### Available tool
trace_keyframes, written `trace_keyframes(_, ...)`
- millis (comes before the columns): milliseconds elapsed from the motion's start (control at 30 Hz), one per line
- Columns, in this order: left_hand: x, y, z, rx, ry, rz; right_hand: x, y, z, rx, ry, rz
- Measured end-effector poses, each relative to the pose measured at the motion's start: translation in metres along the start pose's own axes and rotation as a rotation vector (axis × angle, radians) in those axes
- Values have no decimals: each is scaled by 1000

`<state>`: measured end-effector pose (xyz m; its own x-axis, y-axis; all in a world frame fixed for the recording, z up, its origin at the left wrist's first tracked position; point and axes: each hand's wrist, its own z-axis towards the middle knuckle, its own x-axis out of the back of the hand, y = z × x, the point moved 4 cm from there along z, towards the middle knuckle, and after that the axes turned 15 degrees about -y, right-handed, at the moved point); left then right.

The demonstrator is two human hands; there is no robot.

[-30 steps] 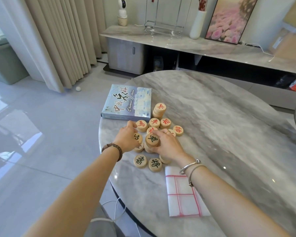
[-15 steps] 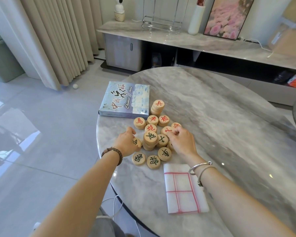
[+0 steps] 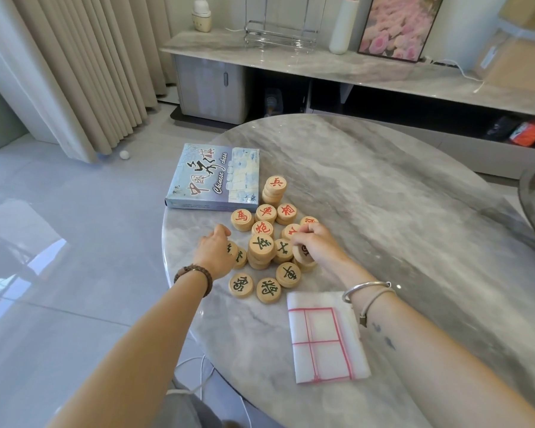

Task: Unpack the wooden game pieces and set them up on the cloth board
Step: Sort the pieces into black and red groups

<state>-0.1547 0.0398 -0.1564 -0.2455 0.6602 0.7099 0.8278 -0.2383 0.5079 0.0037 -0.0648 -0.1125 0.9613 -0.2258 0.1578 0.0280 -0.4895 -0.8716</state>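
left hand (image 3: 215, 254) gripping pieces (image 3: 261, 246), right hand (image 3: 317, 245) seemingly pinching

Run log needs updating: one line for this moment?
wooden pieces: out on table, none placed | left hand: holds black-marked piece | right hand: pinches tilted piece | cloth board: folded, bare

Both arms fwd: L grip (image 3: 216, 252) curls round black piece (image 3: 231, 250), R grip (image 3: 315, 242) pinches tilted piece (image 3: 304, 254).

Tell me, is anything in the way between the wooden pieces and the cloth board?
No, only bare table lies between the wooden pieces and the cloth board. But the cloth board is folded up, and the wrist of the right hand crosses above its far corner.
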Motion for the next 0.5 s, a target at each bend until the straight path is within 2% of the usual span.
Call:
trace_keyframes(233,-4,14,-1,-28,-25,56,-1,10,4,52,-30,-16)
trace_keyframes(400,-8,14,2,0,-41,48,-8,15,-2,5,-213,396)
trace_keyframes(500,-9,12,2,3,-52,45,-8,15,-8,-15,-301,463)
